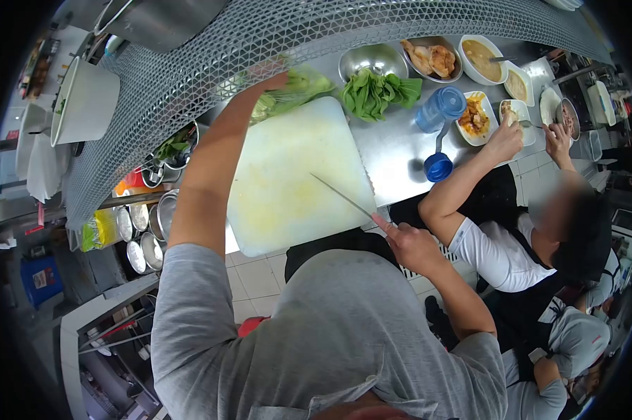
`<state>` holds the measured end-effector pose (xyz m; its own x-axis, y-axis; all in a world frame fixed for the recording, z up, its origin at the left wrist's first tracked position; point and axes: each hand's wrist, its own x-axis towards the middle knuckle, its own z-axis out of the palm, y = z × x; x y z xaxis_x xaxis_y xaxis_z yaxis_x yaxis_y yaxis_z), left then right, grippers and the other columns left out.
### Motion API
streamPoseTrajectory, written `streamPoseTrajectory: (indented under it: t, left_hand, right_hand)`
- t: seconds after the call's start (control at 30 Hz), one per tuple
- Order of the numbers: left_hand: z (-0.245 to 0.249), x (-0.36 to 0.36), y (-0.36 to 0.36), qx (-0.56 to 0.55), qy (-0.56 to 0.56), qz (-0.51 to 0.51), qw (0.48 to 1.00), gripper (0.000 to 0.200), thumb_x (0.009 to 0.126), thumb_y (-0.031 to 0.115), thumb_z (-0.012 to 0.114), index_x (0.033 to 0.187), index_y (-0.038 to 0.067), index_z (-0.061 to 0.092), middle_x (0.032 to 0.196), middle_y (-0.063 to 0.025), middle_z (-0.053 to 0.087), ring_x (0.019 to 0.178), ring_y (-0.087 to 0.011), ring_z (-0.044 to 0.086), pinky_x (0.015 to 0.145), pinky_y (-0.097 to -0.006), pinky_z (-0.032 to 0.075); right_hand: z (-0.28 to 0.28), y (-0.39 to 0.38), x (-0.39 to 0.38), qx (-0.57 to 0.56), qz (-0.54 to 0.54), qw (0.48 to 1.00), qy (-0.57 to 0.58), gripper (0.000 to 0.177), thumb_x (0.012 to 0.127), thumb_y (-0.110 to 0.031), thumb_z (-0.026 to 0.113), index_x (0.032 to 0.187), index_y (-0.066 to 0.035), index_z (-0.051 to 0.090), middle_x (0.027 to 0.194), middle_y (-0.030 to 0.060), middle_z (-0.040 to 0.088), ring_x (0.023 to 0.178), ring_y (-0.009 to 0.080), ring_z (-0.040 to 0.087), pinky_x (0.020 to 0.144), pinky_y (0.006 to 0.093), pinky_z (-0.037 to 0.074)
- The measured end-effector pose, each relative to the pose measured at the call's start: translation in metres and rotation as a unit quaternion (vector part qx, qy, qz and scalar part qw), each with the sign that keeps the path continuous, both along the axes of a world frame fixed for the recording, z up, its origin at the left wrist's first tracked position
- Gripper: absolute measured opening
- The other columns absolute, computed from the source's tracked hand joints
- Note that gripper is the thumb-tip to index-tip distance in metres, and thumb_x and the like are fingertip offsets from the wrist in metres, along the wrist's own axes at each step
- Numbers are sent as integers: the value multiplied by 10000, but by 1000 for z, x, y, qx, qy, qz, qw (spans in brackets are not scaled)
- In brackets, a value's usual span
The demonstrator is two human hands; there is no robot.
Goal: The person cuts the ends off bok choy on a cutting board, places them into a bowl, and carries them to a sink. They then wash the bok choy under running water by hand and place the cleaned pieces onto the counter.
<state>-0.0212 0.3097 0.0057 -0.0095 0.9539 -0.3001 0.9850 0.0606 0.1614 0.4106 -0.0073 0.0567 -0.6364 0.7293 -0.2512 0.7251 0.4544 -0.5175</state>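
Note:
My right hand (412, 246) is closed round the handle of a knife (340, 194), whose blade points up and left over the near right part of the white cutting board (295, 171). My left arm stretches across the board's left side to its far edge. There my left hand (270, 77) is at a leafy green lettuce (295, 91), partly in a clear wrap. The mesh shelf covers the fingers, so their grip is hidden. Right of the lettuce lies a bunch of bok choy (375, 94), in front of a steel bowl (373, 63).
A wire mesh shelf (316, 31) overhangs the far edge. To the right stand a blue bottle (440, 108), its blue lid (438, 166), a bowl of meat (431, 59) and a bowl of soup (480, 59). A co-worker's hands (506, 136) work over a white dish there.

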Motion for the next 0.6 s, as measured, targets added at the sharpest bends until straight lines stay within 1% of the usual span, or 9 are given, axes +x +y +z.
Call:
streamPoseTrajectory:
  t: [0.1, 0.13, 0.23, 0.27, 0.47, 0.6]
  left_hand:
    - [4, -45, -4, 44, -22, 35, 998, 392, 828, 138, 604, 1217, 166, 635, 1140, -126, 694, 1110, -332, 645, 907, -424, 510]
    - [15, -51, -11, 50, -28, 45, 997, 390, 828, 138, 604, 1216, 163, 634, 1140, -127, 693, 1110, -333, 645, 908, -425, 510]
    - [18, -76, -23, 61, -48, 69, 995, 385, 830, 136, 603, 1213, 156, 632, 1140, -132, 692, 1111, -335, 644, 909, -428, 509]
    - [18, -83, -28, 63, -54, 74, 994, 384, 830, 135, 603, 1212, 154, 631, 1140, -133, 692, 1112, -336, 643, 909, -429, 509]
    - [25, -103, -60, 68, -76, 104, 989, 375, 833, 131, 602, 1207, 139, 625, 1140, -142, 689, 1114, -341, 641, 911, -436, 508]
    - [23, -116, -68, 75, -86, 116, 987, 369, 834, 128, 601, 1203, 130, 622, 1140, -149, 687, 1116, -344, 639, 912, -441, 507]
  right_hand:
    - [1, 0, 0, 0, -1, 1000, 6, 645, 888, -108, 604, 1501, -231, 441, 746, 181, 608, 586, 353, 630, 552, 454, 528]
    - [1, 0, -1, 1, 1, 1000, 9, 646, 888, -109, 605, 1500, -233, 442, 748, 182, 610, 587, 353, 630, 553, 454, 529]
    - [2, 1, -2, -17, -6, 1000, -12, 653, 907, -118, 634, 1508, -265, 425, 764, 143, 598, 613, 349, 621, 568, 460, 523]
    - [2, 2, -2, -15, -6, 1000, -9, 654, 907, -120, 634, 1509, -266, 423, 767, 143, 598, 616, 349, 622, 570, 461, 524]
    - [1, 3, -3, -15, -4, 1000, -12, 659, 907, -128, 635, 1513, -271, 417, 771, 139, 598, 621, 349, 621, 576, 465, 526]
    - [1, 2, -4, -11, -6, 1000, -6, 660, 907, -124, 634, 1513, -266, 416, 764, 136, 596, 627, 346, 617, 587, 464, 524]
